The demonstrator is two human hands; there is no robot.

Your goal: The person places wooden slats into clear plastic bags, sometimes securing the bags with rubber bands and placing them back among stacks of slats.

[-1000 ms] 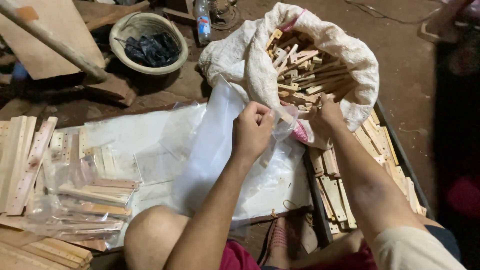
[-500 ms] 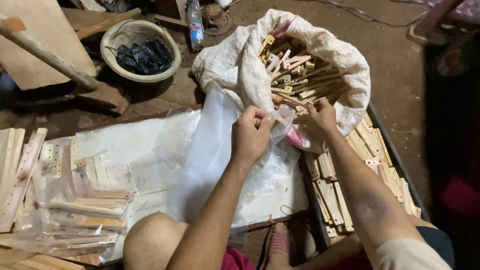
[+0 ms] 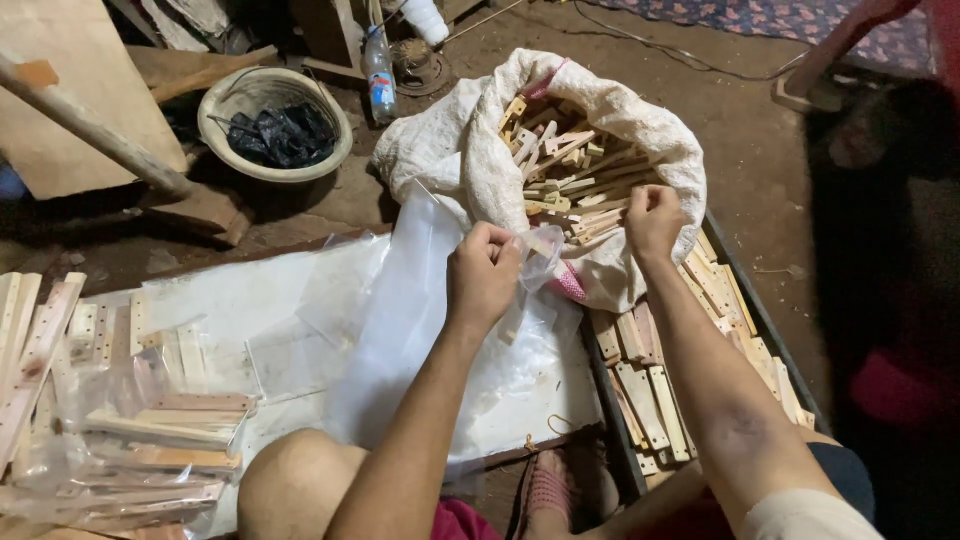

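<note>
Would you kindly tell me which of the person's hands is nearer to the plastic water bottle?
Left. The left hand holds a clear bag below the water bottle; the right hand reaches into the white sack, farther off.

The sack of wooden sticks sits ahead of you, the bowl to its left, bagged slats by your left knee.

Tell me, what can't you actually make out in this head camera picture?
- Right hand: fingers buried among the wooden sticks, so its grasp is hidden.
- Small clear bag at the left hand: contents too glary to tell.
- Basin: its dark contents are too dim to identify.
</note>
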